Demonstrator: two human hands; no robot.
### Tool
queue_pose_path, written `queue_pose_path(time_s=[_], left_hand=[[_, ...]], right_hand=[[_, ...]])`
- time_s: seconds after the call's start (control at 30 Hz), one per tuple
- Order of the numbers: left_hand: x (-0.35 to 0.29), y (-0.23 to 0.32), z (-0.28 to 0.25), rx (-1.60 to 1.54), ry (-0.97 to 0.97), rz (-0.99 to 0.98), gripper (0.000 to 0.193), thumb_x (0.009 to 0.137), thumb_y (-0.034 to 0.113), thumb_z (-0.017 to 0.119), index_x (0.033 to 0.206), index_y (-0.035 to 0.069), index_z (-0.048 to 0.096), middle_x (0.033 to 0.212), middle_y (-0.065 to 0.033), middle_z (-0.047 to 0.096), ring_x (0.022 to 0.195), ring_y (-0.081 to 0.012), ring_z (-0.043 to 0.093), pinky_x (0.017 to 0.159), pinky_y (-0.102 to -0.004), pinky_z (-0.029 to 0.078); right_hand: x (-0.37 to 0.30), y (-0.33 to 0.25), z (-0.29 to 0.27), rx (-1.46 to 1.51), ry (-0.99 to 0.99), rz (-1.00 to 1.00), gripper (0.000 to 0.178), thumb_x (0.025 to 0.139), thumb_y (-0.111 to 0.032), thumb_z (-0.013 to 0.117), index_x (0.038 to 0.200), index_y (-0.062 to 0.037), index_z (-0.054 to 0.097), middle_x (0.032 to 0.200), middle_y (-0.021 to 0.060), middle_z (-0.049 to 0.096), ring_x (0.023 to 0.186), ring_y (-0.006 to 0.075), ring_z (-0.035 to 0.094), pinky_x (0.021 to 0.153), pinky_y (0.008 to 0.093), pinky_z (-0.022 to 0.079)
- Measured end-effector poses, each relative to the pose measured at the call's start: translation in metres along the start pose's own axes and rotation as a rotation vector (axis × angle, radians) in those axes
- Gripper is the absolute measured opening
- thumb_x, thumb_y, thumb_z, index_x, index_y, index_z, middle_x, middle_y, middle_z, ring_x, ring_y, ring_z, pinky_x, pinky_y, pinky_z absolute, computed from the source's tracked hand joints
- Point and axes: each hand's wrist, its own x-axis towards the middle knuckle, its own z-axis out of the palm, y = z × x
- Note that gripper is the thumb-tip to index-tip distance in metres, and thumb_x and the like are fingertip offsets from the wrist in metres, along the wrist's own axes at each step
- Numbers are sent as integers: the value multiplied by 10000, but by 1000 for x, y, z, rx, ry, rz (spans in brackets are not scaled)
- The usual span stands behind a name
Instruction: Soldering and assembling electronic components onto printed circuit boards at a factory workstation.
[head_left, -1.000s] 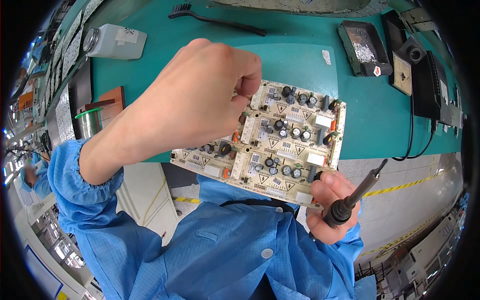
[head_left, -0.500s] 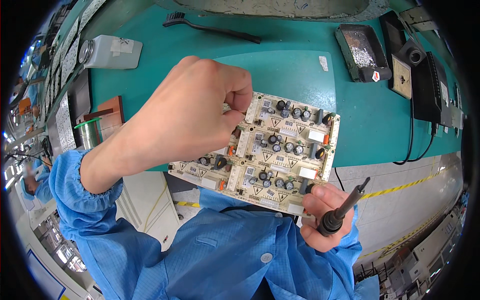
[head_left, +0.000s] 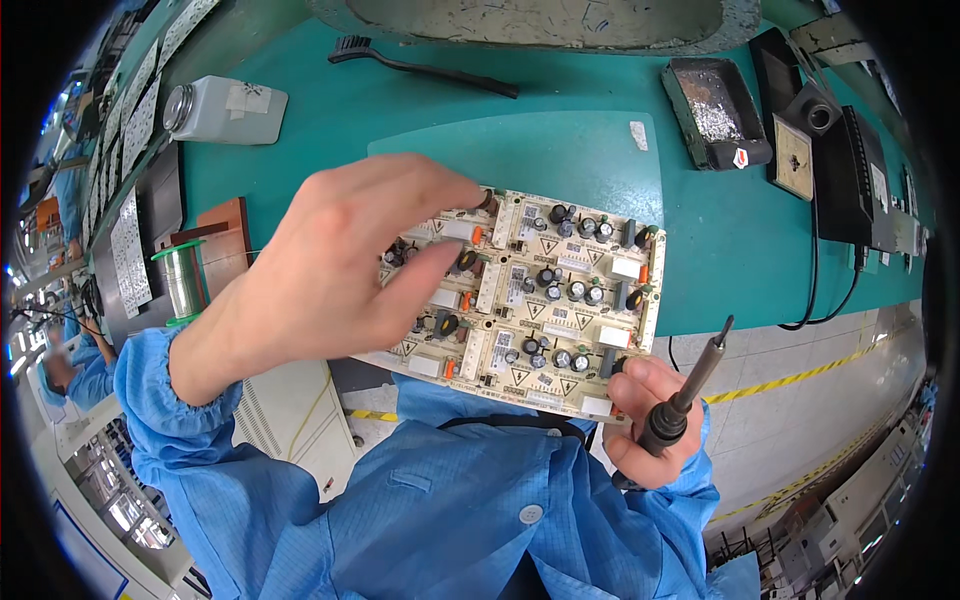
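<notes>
A pale circuit board panel (head_left: 503, 300), populated with capacitors and white and orange parts, is held component side up at the near edge of the green bench. Over its left half hovers my left hand (head_left: 345, 262), thumb and index finger spread apart, nothing visible between them. The index fingertip is close to a dark brown component (head_left: 488, 201) near the board's far edge; whether it touches cannot be told. My right hand (head_left: 655, 440) grips a soldering iron (head_left: 690, 395) with its tip pointing up and away, while its fingers also hold the board's near right corner.
Across the bench lie a black brush (head_left: 430, 68) and a white bottle (head_left: 238, 110). A solder spool (head_left: 181, 282) stands at left beside a brown block (head_left: 228, 235). At far right are a solder-scrap tray (head_left: 715, 112) and an iron stand (head_left: 810, 125) with cables.
My left hand has opened from a pinch and drawn back slightly left, uncovering more of the board's left half. The board has shifted slightly left. My right hand keeps hold of the iron and board.
</notes>
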Motion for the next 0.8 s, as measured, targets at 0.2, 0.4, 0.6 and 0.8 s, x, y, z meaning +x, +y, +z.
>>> queue_pose_path(time_s=[0.2,0.4,0.6,0.8], left_hand=[[-9,13,-9,119,-182,20,648,654,319,768,1166,-9,545,1242,-227,481,1052,-386,523,884,-439,441],[-8,8,-3,128,-265,-15,813,600,428,796,1215,-17,503,1252,-226,473,1080,-388,502,901,-457,430],[-8,-5,-5,-134,-225,54,539,706,143,651,1196,-45,528,1240,-233,516,1079,-380,530,918,-429,434],[-8,-15,-14,-19,-90,115,526,616,-106,432,1122,-48,563,1148,-211,581,996,-371,573,854,-427,476]], right_hand=[[2,0,-2,4,-42,32,485,525,51,806,885,-202,603,875,267,651,842,301,678,590,377,596],[1,-2,-18,163,-216,219,322,640,-44,698,923,-155,593,1061,343,582,886,418,644,653,442,589],[-27,-3,-19,109,-102,295,406,634,-61,698,1014,-157,595,1111,268,602,1003,447,594,798,558,529],[-60,-1,-19,464,75,508,611,690,-96,675,1276,-9,528,1399,153,408,1166,282,524,871,359,513]])
